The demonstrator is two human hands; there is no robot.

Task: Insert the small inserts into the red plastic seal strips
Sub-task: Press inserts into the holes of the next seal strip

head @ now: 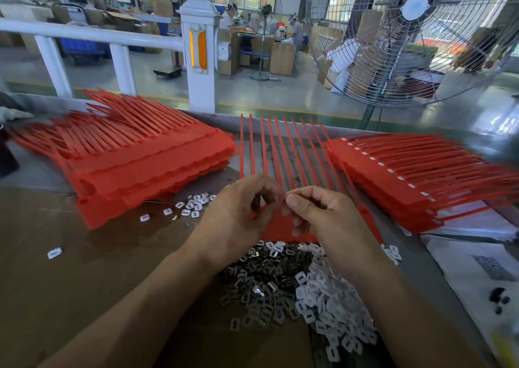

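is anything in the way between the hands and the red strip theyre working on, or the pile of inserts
Nothing visible is. The left hand and right hand are already together over the red strip, fingers curled as if pinching something too small to make out. The insert pile lies uncovered just below the wrists.

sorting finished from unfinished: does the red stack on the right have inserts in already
In: the right stack shows a row of small white inserts seated along its top sheet.
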